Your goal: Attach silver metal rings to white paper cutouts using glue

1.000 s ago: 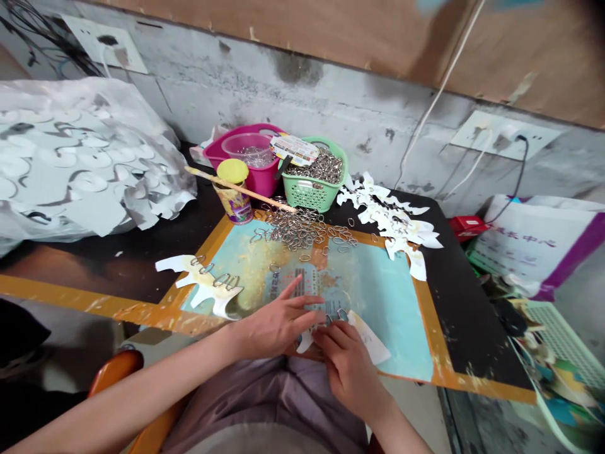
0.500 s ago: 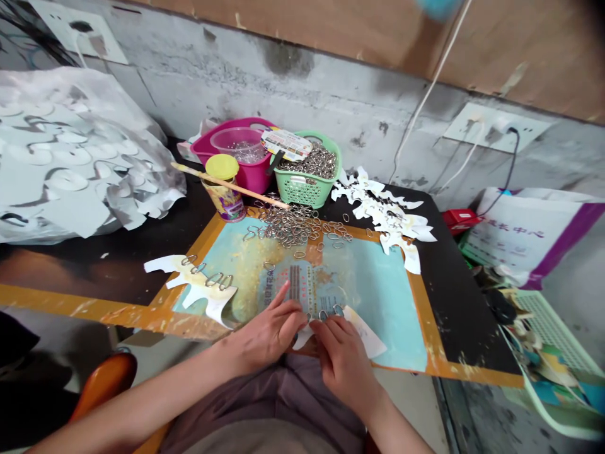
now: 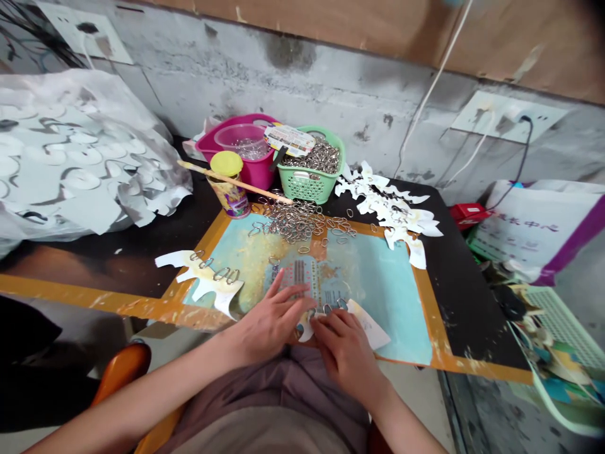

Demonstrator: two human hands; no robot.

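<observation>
A white cut-out piece (image 3: 371, 325) with a jagged edge lies at the table's front edge, partly under my hands. Several oval metal rings (image 3: 328, 309) stand along its upper edge. My right hand (image 3: 350, 347) grips this piece near its middle, the fingers curled over it. To the left, my left hand (image 3: 269, 321) has thumb and forefinger together at a ring by the piece's left end; another finger points away, and the fingertip contact is partly hidden. Further left, a second white cut-out (image 3: 208, 284) lies with several rings clipped along its edge.
Loose metal rings (image 3: 295, 222) are heaped before a green basket (image 3: 309, 183) full of rings. Beside it stand a pink basket (image 3: 255, 170) and a yellow-lidded tub (image 3: 229, 186) with a stick across it. White cut-outs (image 3: 392, 208) are piled right; a plastic bag (image 3: 80, 157) bulges left.
My left hand's fingertips have shifted up and slightly right along the piece, uncovering more of its left end. My right hand stays on the piece. The whole view has shifted slightly.
</observation>
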